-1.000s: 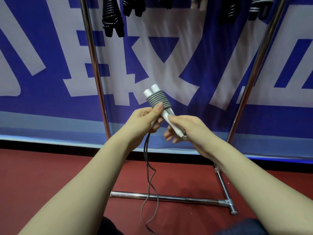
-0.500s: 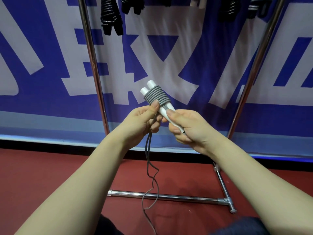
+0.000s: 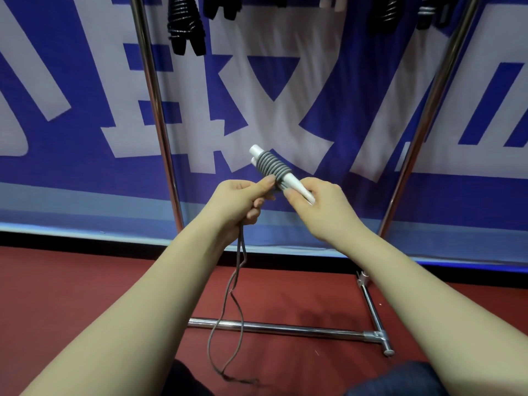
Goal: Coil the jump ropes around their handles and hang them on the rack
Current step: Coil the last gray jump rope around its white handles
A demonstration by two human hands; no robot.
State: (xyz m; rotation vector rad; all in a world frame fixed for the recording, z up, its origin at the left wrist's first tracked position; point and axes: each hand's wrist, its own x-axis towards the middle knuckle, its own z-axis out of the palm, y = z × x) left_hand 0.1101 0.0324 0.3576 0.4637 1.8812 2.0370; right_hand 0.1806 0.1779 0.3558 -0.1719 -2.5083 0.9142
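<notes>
Coiling midway: right hand [image 3: 323, 207] grips paired white plastic handles [image 3: 288, 178] below chrome rack [image 3: 155, 110], grey cord [image 3: 271, 165] part-wound; left hand [image 3: 243, 200] pinches cord, loose tail dangling. Hanging remains.

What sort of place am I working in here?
Probably a sports hall or gym: a red floor, a big blue banner with white characters, and a metal rack hung with coiled jump ropes, like the half-coiled grey rope in hand.

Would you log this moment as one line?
stage: coiling | left hand: pinches rope | right hand: grips handles | rack: not yet hung
</notes>
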